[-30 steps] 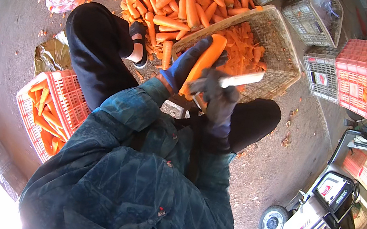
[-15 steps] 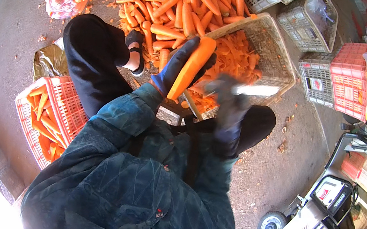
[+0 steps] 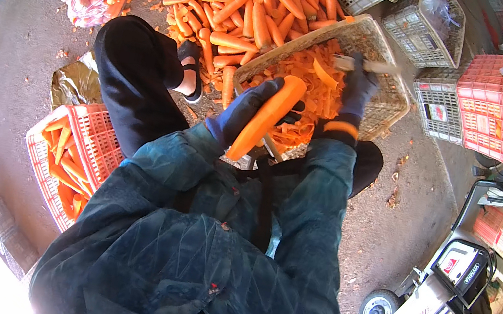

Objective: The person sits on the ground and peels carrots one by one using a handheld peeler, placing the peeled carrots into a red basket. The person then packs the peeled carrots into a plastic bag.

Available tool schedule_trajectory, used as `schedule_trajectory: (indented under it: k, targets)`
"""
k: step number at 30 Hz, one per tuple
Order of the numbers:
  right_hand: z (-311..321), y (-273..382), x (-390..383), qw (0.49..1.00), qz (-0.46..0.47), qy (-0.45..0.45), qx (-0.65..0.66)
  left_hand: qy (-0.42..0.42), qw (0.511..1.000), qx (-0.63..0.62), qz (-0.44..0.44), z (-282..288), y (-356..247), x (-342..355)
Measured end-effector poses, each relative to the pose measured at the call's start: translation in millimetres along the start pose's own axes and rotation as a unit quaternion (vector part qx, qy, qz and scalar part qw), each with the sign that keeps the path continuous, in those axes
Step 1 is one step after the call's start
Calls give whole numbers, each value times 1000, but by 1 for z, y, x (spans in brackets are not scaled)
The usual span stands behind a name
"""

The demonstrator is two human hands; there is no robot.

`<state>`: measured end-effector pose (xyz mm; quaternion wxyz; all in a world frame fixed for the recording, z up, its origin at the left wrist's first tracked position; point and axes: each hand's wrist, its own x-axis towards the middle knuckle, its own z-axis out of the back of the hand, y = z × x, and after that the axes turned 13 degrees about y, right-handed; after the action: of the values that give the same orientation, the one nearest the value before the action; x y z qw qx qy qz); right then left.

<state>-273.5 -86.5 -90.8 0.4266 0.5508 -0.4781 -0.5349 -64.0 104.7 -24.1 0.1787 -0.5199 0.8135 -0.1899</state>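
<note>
Our left hand (image 3: 243,110) grips 1 stiff, likely slippery carrot (image 3: 266,117) mid-length; right hand (image 3: 358,85) clasps a peeler (image 3: 367,65).

The gloved left hand (image 3: 247,110) grips a peeled carrot (image 3: 266,118); the gloved right hand (image 3: 358,88) holds what looks like a peeler (image 3: 370,65) over the peel-filled crate (image 3: 381,106).

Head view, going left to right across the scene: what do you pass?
Red crate of peeled carrots → left hand holding a carrot → right hand with a peeler over the basket of peelings → red crate → small vehicle.
</note>
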Motion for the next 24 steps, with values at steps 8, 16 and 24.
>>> schedule_trajectory:
  k: [8, 16, 24]
  targets:
    - [-35, 13, -196, 965, -3, 224, 134, 1, 955, -292, -53, 35, 4, 39]
    - [-50, 29, -119, 970, 63, 236, -5, 6, 987, -162, 4, 72, 36, 31]
    - [1, 24, -37, 998, 49, -8, -34, -18, 980, -186, -71, 39, 7, 11]
